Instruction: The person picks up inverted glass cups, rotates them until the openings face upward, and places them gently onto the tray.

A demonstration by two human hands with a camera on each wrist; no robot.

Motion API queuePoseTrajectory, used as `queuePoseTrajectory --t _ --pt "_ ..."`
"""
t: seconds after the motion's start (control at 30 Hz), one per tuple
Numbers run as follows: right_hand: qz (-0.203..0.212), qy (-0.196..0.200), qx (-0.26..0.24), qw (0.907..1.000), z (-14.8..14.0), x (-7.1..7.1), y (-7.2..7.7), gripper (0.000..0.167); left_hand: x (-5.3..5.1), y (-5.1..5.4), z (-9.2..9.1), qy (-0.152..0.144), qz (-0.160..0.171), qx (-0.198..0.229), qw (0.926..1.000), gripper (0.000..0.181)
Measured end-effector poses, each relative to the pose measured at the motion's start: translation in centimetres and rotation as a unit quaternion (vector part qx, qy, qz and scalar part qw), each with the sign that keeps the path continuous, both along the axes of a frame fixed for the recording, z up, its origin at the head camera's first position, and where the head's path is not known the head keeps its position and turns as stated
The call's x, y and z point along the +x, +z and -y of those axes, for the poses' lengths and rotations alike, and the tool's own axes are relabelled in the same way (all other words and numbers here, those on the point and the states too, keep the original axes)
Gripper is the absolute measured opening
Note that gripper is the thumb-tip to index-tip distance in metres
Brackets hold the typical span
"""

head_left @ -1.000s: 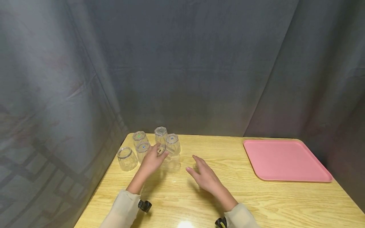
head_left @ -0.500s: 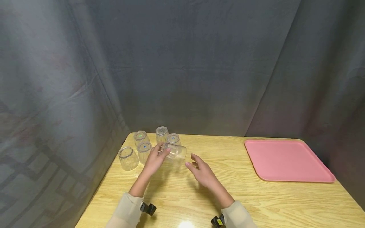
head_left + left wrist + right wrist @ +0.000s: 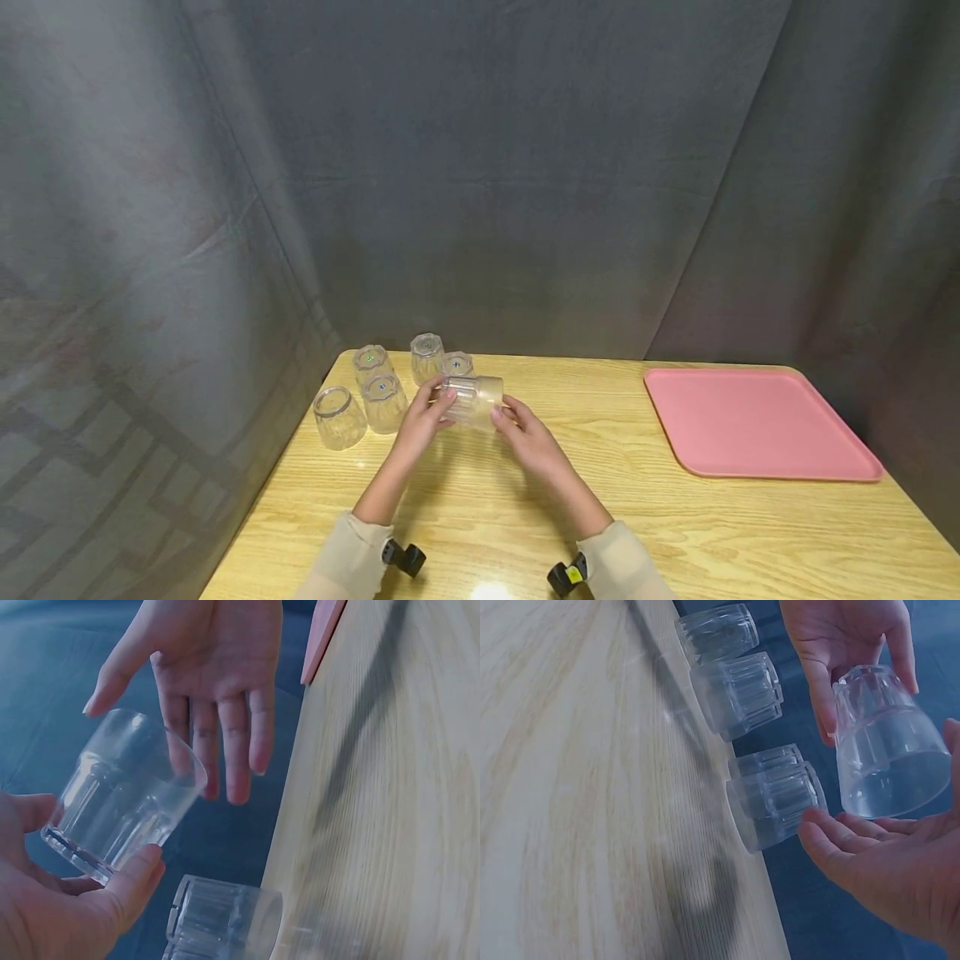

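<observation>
Tilted on its side above the table, a clear glass [image 3: 474, 400] is gripped near its base by my left hand [image 3: 422, 425]. My right hand [image 3: 534, 446] is at the glass's rim end, fingers extended. In the left wrist view, the thumb and fingers of my left hand [image 3: 82, 900] hold the glass [image 3: 124, 795], and my right hand [image 3: 214, 682] is spread behind the rim. From the right wrist, the glass [image 3: 889, 750] shows its mouth near the relaxed fingers of my right hand [image 3: 892, 862]; my left hand [image 3: 847, 637] holds its base.
Several clear glasses stand at the table's back left, among them one [image 3: 340, 418] nearest the left edge and one [image 3: 427, 360] at the back. A pink tray [image 3: 761, 423] lies at the right. Grey curtains [image 3: 495, 183] surround the wooden table [image 3: 480, 508].
My left hand has lifted the glass from among the others, tipped it sideways and moved it right. My right hand has come up to the glass's rim end.
</observation>
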State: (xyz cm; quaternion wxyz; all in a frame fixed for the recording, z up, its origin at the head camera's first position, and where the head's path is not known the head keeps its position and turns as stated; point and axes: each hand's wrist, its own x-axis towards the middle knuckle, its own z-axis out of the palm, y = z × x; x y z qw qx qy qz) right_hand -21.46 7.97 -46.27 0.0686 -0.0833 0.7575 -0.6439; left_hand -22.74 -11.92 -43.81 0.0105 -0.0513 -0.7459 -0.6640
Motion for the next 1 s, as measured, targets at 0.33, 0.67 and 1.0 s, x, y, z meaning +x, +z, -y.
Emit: queuePoseTrajectory --t 0.33,0.67,1.0 --pt "0.01 0.006 -0.067 0.9977 -0.3 -0.2 0.4 0.073 0.4 -0.2 -1.1 -0.019 -0.002 0.055 0.9983 0.059" --pt "0.027 0.012 -0.094 0.9951 -1.3 -0.2 0.6 0.068 0.5 -0.4 -2.2 -0.05 -0.004 0.062 0.9968 0.056" --pt "0.027 -0.013 -0.098 0.9948 -3.3 -0.4 0.9 0.065 0.4 -0.3 -3.4 -0.083 0.001 0.05 0.9953 0.057"
